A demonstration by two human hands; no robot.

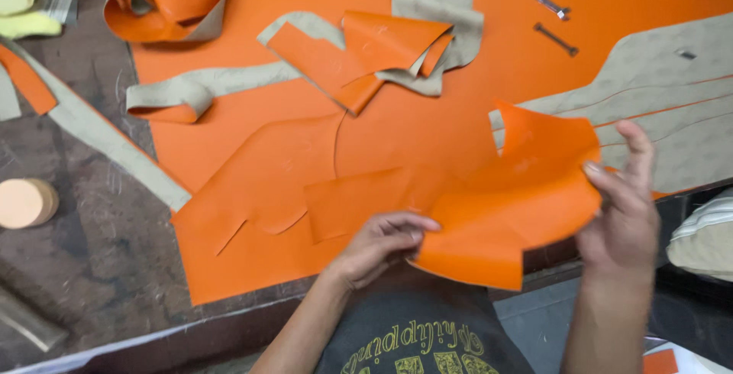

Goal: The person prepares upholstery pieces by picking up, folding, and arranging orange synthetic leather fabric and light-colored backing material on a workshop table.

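Observation:
I hold a cut piece of orange leather (508, 206) up above the near edge of the table. My left hand (378, 246) pinches its lower left edge. My right hand (622, 206) grips its right edge, thumb on the front and fingers behind. The piece bows outward between the two hands. Beneath it lies a large orange leather sheet (252, 191) with cuts and notches in it, spread over the dark worktable (84, 244).
Curled orange offcuts with grey backing (366, 53) lie further back, and a rolled strip (164, 3) sits at the far left. Two small metal tools (546, 15) rest at the far right. A round tan disc (23, 202) lies at the left edge. A grey-backed sheet (664, 99) lies right.

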